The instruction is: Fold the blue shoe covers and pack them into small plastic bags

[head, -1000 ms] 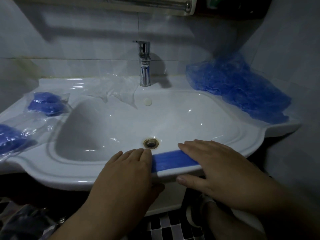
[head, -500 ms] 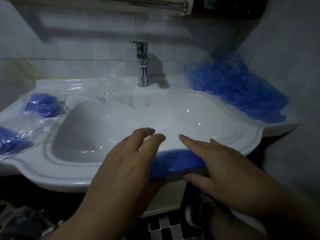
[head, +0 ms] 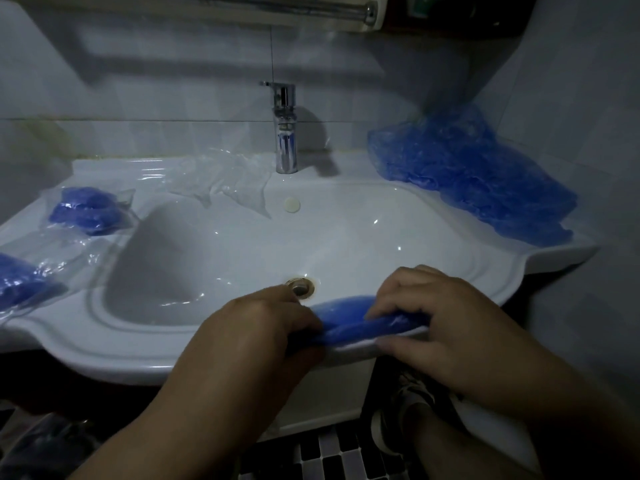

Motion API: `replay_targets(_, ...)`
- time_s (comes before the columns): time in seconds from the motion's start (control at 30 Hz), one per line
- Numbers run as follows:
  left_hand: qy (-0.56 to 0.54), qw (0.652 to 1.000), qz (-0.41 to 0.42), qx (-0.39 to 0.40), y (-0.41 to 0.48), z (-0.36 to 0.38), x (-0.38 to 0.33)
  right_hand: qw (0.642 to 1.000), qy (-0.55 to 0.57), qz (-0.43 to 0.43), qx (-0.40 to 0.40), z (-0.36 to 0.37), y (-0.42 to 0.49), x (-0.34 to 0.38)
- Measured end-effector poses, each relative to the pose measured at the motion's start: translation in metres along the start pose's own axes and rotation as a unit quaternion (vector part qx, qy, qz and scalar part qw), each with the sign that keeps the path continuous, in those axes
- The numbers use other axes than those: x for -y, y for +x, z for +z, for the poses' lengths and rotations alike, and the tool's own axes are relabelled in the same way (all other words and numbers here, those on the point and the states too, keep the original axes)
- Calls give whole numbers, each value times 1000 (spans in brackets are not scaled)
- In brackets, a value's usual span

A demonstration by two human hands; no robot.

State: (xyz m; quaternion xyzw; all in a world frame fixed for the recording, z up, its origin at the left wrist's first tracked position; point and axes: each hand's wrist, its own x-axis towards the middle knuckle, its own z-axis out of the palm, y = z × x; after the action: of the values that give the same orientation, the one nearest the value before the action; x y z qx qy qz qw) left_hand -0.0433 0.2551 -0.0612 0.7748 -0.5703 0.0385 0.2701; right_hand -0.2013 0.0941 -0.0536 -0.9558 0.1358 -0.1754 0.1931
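Observation:
A blue shoe cover (head: pixel 349 320), flattened into a long strip, lies along the front rim of the white sink (head: pixel 104 344). My left hand (head: pixel 256 334) grips its left end with curled fingers. My right hand (head: pixel 436 323) pinches its right end, fingers curled over the top and thumb below. A heap of loose blue shoe covers (head: pixel 471 178) sits on the sink's back right corner. Two small plastic bags holding folded blue covers lie on the left ledge, one further back (head: pixel 86 209) and one at the frame's edge (head: pixel 20 285).
Empty clear plastic bags (head: pixel 225 181) lie behind the basin, left of the chrome faucet (head: pixel 285 129). The drain (head: pixel 300 286) sits just beyond my left knuckles. Tiled walls close in behind and on the right. Below are a black-and-white tiled floor and a shoe (head: pixel 401 420).
Both hands lay flat on the strip a second ago. They lifted, then curled their fingers round its two ends, and the strip now bunches up between them.

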Motion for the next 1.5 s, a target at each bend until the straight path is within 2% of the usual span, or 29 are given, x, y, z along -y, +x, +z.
replay_targets(0.17, -57, 992, -111, 14, 1, -12, 15, 993, 82, 77, -22, -7, 3, -6)
replay_targets(0.3, -54, 986, -159, 9, 4, -14, 19, 987, 83, 131, -45, 1, 12, -5)
replay_targets(0.53, 13, 986, -164, -2, 6, -9, 17, 981, -9, 182, -67, 16, 21, 9)
replay_targets(0.77, 57, 985, -155, 52, 7, -22, 33, 984, -12, 168, -54, 14, 19, 9)
replay_targets(0.83, 58, 987, -138, 61, 6, -26, 41, 985, -19, 165, -49, 14, 20, 9)
replay_targets(0.93, 27, 999, -20, 20, 8, -16, 34, 986, -32, 159, -30, 13, 20, 10)
replay_targets(1.0, 24, 996, 65, 48, 6, -4, 18, 988, -36, 150, -18, 12, 22, 10)
replay_targets(1.07, 72, 987, 114, 92, 1, 7, 11, 988, -44, 146, -10, 11, 23, 10)
replay_targets(1.17, 65, 979, 102, 164, -2, 6, 10, 988, -35, 151, -16, 10, 22, 9)
replay_targets(1.23, 58, 978, 95, 177, 0, 7, 14, 987, -40, 155, -17, 10, 21, 9)
replay_targets(1.33, 81, 971, 117, 193, -1, 9, 13, 980, -115, 159, -23, 8, 21, 15)
replay_targets(1.37, 82, 972, 120, 184, -2, 12, 15, 979, -151, 132, -42, 9, 21, 18)
replay_targets(1.43, 74, 976, 125, 162, -2, 15, 20, 987, -149, 30, -57, 8, 20, 26)
replay_targets(1.5, 69, 973, 135, 176, -2, 14, 22, 996, -80, -25, 43, 13, 15, 36)
